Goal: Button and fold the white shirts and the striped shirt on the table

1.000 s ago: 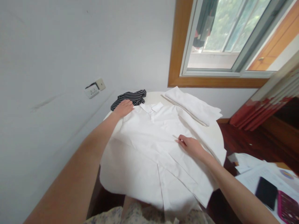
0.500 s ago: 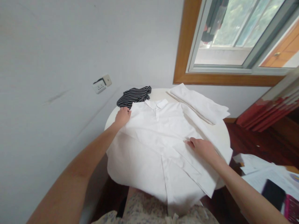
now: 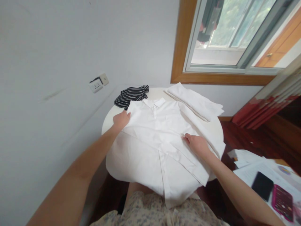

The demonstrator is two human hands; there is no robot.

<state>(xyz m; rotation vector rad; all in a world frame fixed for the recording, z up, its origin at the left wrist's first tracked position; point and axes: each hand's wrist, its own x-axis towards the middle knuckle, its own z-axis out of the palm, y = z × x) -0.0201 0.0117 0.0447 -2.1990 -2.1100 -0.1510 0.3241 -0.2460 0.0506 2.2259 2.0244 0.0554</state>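
A white collared shirt [image 3: 143, 153] lies spread front up on a round white table [image 3: 108, 121], its collar toward the wall and its hem hanging over the near edge. One sleeve is folded across the front, its cuff at the lower right. My left hand [image 3: 121, 120] is closed on the shirt's edge near the left shoulder. My right hand [image 3: 196, 143] pinches the folded sleeve at the right of the body. The other sleeve runs down the right side of the table.
Black-and-white striped cloth [image 3: 131, 96] lies at the table's back left. Folded white cloth [image 3: 194, 102] sits at the back right. Lower right, papers hold a black phone [image 3: 262, 185] and a pink-cased object [image 3: 282, 202]. A wall socket [image 3: 96, 85] is at the left.
The view has shifted slightly, so everything sits a little further left and the pink-cased object shows more. Both hands keep their grip on the shirt, with little movement.
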